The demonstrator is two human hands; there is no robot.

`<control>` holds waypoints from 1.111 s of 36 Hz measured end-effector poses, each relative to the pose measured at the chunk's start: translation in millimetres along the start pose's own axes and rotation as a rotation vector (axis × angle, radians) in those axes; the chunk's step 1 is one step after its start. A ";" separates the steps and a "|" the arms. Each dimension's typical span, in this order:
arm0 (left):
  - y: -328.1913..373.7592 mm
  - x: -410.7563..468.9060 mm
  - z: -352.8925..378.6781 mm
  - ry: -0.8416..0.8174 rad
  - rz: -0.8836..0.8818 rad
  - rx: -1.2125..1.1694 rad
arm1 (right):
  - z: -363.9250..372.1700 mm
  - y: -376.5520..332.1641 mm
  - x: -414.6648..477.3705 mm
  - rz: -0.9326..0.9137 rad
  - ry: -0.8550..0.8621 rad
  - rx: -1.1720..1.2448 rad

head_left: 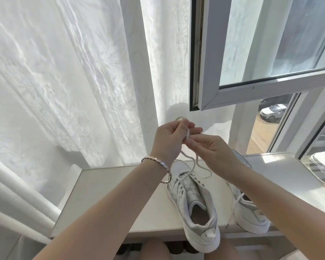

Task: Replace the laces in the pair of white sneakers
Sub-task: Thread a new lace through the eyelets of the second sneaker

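Both hands are raised above the pale glossy worktop (pixel 111 194), in front of the sheer white curtain (pixel 64 81). My left hand (pixel 169 132) has its fingers (pixel 192 126) curled around a white cord lace (pixel 186 133), and a small loop of it stands out above the knuckles. My right hand (pixel 212 149) meets it from the right. Its thumb and forefinger are pressed together on the same lace, pinching it just beside the left fingers, and the other fingers lie loosely curled beneath. Two strands of the lace hang down from the hands to the front of a white leather sneaker (pixel 193 199). One strand reaches the eyelets near the toe and the other curls loose over the upper. I cannot tell how far the lace is threaded. This sneaker stands upright on the worktop, toe toward the window, with its heel slightly overhanging the near edge. A second white sneaker (pixel 251 216) stands just to the right of the first, largely hidden by my right forearm. A white lace end (pixel 236 201) hangs down its near side. A silver link bracelet (pixel 156 159) sits on my left wrist. An open white-framed window sash (pixel 270 53) is above right, and parked cars (pixel 272 112) show through the lower pane.
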State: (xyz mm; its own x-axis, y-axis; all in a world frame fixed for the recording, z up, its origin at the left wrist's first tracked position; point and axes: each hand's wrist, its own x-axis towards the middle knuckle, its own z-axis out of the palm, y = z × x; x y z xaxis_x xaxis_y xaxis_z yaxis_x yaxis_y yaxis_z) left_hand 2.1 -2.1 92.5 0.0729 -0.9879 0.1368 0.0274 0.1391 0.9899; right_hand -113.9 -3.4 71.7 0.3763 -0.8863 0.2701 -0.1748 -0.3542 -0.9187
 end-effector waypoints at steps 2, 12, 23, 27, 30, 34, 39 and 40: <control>-0.5 1.6 -0.7 -0.013 0.003 0.007 | -0.3 -2.5 3.1 -0.024 0.022 0.026; -2.0 -0.5 -2.9 -0.022 -0.001 -0.011 | -1.0 -1.3 11.5 0.252 -0.037 0.361; 5.4 8.7 -2.3 0.034 -0.018 -0.082 | 0.8 -13.2 8.4 0.219 -0.081 0.187; 16.0 27.4 -4.1 0.079 -0.003 -0.154 | -3.3 -19.2 2.2 0.183 -0.085 0.122; 19.9 43.5 -5.3 0.109 0.016 -0.133 | -4.7 -17.8 -5.6 0.150 -0.115 0.020; 14.7 61.2 -4.4 0.154 0.033 -0.073 | -2.7 -5.2 -13.6 0.169 -0.145 -0.105; 2.2 76.8 -5.2 0.199 -0.001 -0.030 | -0.2 11.2 -17.0 0.278 -0.175 -0.115; 0.3 80.2 -6.3 0.214 -0.015 -0.030 | 0.8 14.3 -17.2 0.293 -0.189 -0.133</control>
State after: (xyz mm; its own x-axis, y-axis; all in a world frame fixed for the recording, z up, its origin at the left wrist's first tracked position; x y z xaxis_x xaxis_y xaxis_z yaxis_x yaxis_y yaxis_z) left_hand 14.3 -80.9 103.6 0.2819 -0.9533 0.1080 0.0596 0.1297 0.9898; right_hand -122.1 7.0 53.7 0.4519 -0.8895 -0.0682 -0.4124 -0.1405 -0.9001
